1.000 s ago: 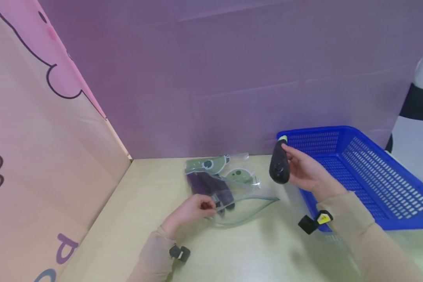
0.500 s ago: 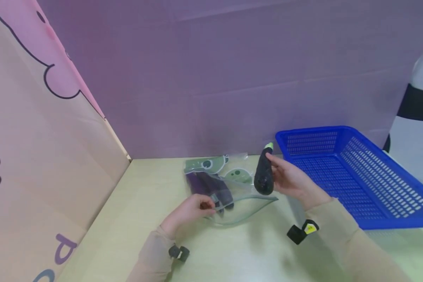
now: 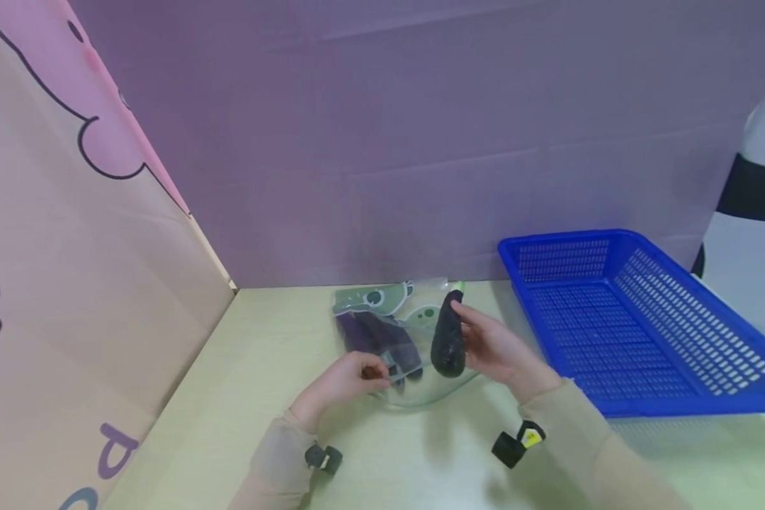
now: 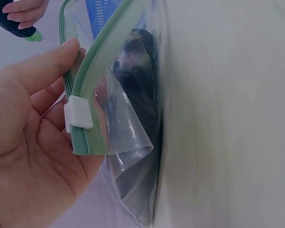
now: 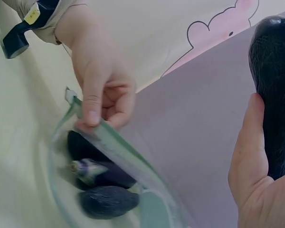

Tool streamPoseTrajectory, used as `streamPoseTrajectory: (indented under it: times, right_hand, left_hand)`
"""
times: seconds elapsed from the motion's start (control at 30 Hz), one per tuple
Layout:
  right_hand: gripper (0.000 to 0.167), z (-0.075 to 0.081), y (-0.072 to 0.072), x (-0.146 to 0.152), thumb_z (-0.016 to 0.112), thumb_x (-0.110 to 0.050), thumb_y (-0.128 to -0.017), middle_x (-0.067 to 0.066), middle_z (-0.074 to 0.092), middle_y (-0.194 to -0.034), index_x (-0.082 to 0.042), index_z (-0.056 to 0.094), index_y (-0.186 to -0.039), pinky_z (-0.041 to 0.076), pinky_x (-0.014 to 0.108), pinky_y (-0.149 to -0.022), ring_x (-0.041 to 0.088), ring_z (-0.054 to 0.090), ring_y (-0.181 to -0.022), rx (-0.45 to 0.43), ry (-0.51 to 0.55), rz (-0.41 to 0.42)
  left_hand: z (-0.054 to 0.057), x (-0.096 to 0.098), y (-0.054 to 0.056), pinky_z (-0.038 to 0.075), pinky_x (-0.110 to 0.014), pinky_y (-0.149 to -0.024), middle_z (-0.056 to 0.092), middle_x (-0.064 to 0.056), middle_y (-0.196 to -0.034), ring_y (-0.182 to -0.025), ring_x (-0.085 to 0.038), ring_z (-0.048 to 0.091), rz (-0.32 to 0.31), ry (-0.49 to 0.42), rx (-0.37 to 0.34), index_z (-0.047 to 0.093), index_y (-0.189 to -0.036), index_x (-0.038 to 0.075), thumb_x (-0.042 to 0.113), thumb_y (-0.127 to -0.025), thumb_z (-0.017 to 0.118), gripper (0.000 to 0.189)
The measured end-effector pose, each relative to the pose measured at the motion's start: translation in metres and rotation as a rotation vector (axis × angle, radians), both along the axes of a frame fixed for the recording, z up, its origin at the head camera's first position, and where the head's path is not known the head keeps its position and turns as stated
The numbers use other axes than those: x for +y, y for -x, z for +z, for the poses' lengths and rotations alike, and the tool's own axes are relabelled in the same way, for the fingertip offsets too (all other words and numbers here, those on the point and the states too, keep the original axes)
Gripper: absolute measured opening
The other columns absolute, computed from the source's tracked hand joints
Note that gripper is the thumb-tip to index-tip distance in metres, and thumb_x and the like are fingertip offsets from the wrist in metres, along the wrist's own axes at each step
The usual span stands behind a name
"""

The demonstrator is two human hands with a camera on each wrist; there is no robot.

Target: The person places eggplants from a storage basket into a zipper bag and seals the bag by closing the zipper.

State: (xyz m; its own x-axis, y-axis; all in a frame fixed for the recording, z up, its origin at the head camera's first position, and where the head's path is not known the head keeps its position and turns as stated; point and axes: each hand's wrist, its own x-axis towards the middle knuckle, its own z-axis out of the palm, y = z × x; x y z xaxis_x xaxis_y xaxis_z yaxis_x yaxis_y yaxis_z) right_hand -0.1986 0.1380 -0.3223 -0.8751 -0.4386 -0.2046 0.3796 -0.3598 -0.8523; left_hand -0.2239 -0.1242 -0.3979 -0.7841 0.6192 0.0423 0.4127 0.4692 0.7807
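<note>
My left hand (image 3: 347,382) pinches the green-edged mouth of a clear zip bag (image 4: 97,61), which lies on the table with its mouth held apart. A white slider (image 4: 80,113) sits at one end of the zip. Inside the bag are dark purple eggplants (image 5: 109,202), seen through the plastic. In my right hand (image 3: 494,347) is another dark eggplant (image 3: 448,343), gripped near its light green stem end. It hangs above the bag, blunt end down towards the mouth, covering part of the rim in the head view.
A blue perforated plastic basket (image 3: 612,340) stands on the table (image 3: 280,333) to the right. Behind the bag rises a purple backdrop (image 3: 370,156), and a printed panel (image 3: 89,283) borders the left side.
My right hand has carried the eggplant left and down, from the basket's near-left rim to above the bag. The left hand and bag have stayed in place.
</note>
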Motion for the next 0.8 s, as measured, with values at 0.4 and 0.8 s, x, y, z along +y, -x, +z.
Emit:
streamPoseTrajectory:
  times: [0.4,0.8]
  right_hand:
    - [0.059,-0.031,-0.004,-0.006,0.041,-0.035,-0.101,0.005,0.047,-0.107,-0.005,0.015,-0.144,0.052,0.031,-0.083,0.013,0.052,-0.094,-0.005,0.019,0.036]
    - [0.026,-0.042,-0.005,0.001,0.039,-0.031,-0.102,-0.001,0.05,-0.1,-0.014,0.036,-0.122,0.05,0.021,-0.077,0.007,0.053,-0.086,-0.05,0.125,0.052]
  left_hand:
    - [0.003,0.001,-0.001,0.05,-0.018,-0.068,0.067,-0.006,-0.083,-0.073,-0.004,0.057,0.012,0.015,0.001,0.068,-0.087,0.002,0.007,-0.086,0.066,0.005]
    - [0.002,0.001,-0.001,0.05,-0.018,-0.068,0.067,-0.006,-0.082,-0.073,-0.004,0.056,0.015,0.018,-0.004,0.067,-0.087,0.002,0.007,-0.086,0.066,0.005]
